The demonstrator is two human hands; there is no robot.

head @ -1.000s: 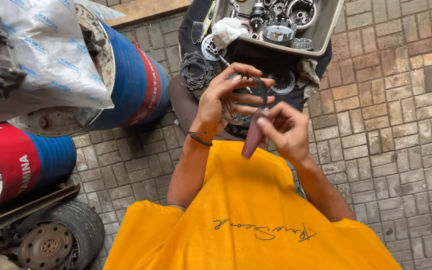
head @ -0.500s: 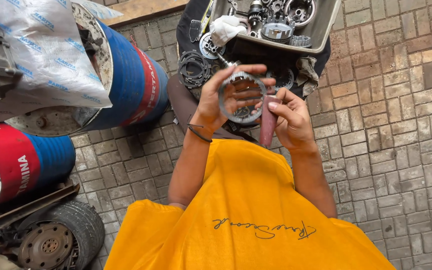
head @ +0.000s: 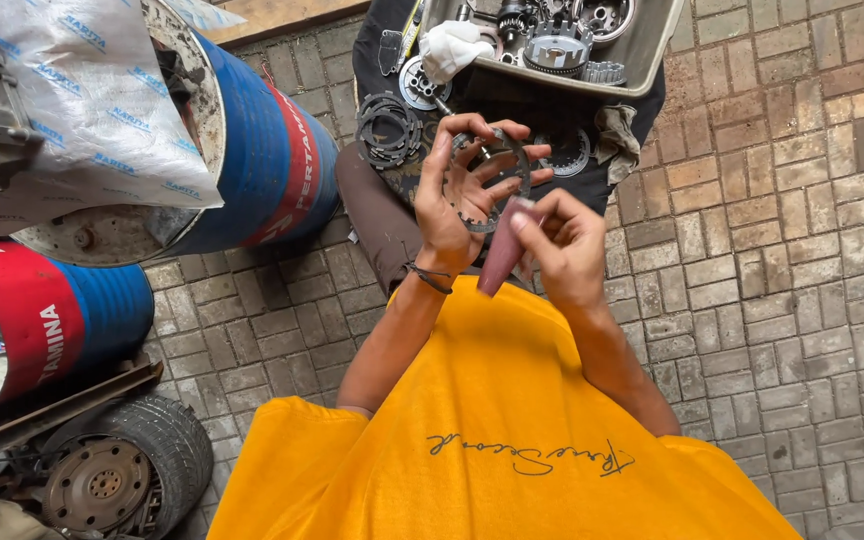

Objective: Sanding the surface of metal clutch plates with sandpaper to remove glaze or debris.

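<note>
My left hand (head: 457,195) holds a thin toothed metal ring plate (head: 492,178) upright, fingers spread around its rim. My right hand (head: 564,245) grips a folded strip of reddish-brown abrasive paper (head: 502,255) and presses its upper end against the lower edge of the ring. Both hands are raised in front of my yellow shirt (head: 492,440). A dark cord bracelet (head: 430,278) sits on my left wrist.
A grey tray (head: 642,60) of gears and engine parts rests on a dark cloth (head: 512,95) ahead, with more ring plates (head: 387,125) stacked beside it. Blue and red drums (head: 262,150) and a wheel with tyre (head: 117,470) stand at left on the brick paving (head: 802,250).
The ring in my left hand has turned from flat-on to more edge-on. My right hand with the abrasive strip has shifted slightly down and left against the ring.
</note>
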